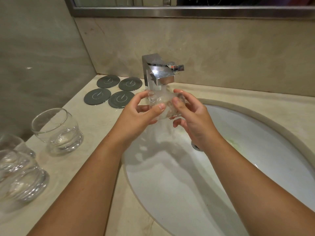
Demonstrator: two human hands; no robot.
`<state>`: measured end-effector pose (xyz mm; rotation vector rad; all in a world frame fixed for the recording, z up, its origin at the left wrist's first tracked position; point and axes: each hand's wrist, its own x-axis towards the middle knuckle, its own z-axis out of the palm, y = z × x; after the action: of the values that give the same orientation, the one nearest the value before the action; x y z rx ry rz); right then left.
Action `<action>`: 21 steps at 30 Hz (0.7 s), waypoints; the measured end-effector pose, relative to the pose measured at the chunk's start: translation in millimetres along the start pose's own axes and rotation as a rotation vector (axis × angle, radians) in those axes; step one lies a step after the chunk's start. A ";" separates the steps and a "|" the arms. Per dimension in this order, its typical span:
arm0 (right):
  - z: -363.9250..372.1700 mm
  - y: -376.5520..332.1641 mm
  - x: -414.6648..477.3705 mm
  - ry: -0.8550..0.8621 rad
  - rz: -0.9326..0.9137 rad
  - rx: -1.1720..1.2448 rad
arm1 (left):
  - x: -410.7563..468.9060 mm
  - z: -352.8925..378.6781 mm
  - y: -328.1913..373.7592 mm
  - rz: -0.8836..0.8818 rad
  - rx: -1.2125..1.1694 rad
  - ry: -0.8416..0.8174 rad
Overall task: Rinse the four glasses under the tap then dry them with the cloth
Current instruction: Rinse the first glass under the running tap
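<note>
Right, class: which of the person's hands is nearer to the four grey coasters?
Left. The left hand grips the glass just right of the coasters; the right hand holds the glass's far side, over the sink.

The held glass [163,106] is under the tap [160,72], which stands at its 12 o'clock behind the sink [255,167], with the left hand [136,114] gripping it at 9 o'clock and the right hand [192,116] at 3 o'clock. Four coasters [97,99] lie two by two on the counter [85,167] at 10 o'clock. At 8 o'clock stand one glass [57,130] and, farther out, two glasses [22,174] close together.
</note>
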<state>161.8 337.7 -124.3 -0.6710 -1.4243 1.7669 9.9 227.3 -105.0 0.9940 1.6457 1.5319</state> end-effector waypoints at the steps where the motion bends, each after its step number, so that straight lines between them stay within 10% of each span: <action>1: 0.3 1.1 0.6 0.017 -0.008 -0.006 | 0.3 -0.2 -1.2 -0.006 -0.007 -0.021; 21: -0.9 -0.3 0.6 0.007 0.015 0.038 | -1.1 -0.2 1.7 0.038 0.076 -0.003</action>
<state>162.3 338.6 -124.2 -0.6689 -1.3809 1.7963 10.4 226.4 -103.4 1.0731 1.7035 1.5014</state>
